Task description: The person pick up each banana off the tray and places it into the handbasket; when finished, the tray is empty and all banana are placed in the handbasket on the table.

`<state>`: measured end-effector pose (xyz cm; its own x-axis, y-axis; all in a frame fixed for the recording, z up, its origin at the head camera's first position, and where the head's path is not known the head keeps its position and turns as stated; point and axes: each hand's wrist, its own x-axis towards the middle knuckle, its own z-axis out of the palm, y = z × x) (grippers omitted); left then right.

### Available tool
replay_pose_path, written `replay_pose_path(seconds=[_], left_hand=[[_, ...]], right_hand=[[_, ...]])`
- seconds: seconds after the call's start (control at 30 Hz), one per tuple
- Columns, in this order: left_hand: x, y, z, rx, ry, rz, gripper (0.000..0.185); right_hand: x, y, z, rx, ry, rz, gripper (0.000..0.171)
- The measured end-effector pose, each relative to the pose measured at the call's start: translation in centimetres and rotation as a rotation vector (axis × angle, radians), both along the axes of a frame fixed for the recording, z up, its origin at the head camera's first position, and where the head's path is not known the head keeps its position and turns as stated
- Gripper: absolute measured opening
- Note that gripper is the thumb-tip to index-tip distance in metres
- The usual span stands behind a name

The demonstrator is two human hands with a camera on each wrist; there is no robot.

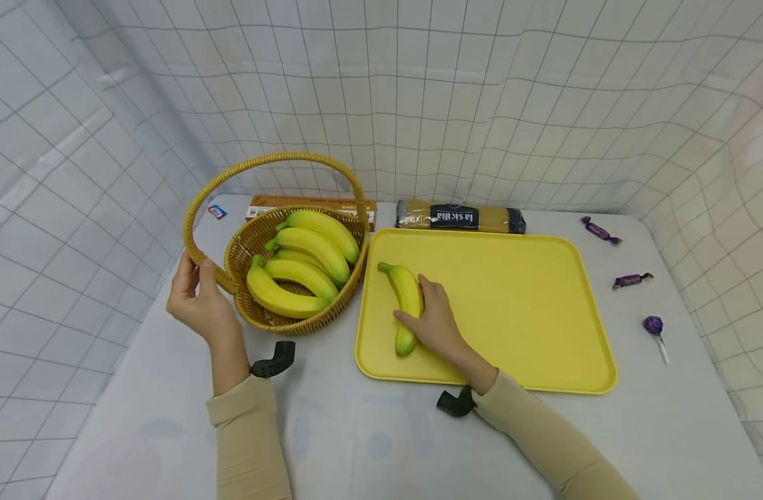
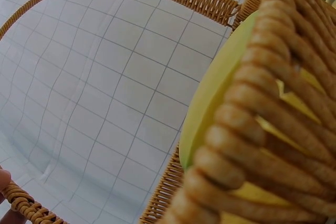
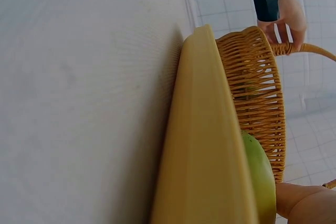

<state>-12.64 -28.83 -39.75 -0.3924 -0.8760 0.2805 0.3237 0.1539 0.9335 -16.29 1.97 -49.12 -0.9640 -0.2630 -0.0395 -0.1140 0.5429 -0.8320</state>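
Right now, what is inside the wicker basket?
The wicker basket holds four bananas, stacked. Anything beneath them is covered. The left hand grips its handle.

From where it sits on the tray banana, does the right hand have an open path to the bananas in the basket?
Probably yes. The right hand lies beside the basket; its top is open, its handle arches high, and the bananas in the basket lie uncovered.

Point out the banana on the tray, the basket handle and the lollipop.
banana on the tray (image 1: 406,292), head view, upper middle of its peel.
basket handle (image 1: 275,160), head view, top of the arch.
lollipop (image 1: 652,323), head view, purple wrapped head.
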Motion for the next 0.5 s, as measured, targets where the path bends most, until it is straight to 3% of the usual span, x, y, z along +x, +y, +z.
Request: replay_pose_path(seconds=[0.33, 0.5], left_hand=[[-0.21, -0.60, -0.74, 0.008, 0.010, 0.005, 0.028], [-0.30, -0.66, -0.76, -0.002, 0.013, 0.000, 0.027]], right_hand=[[-0.13, 0.04, -0.16, 0.098, 0.100, -0.044, 0.068], [-0.12, 0.06, -0.24, 0.078, 0.103, -0.076, 0.066]])
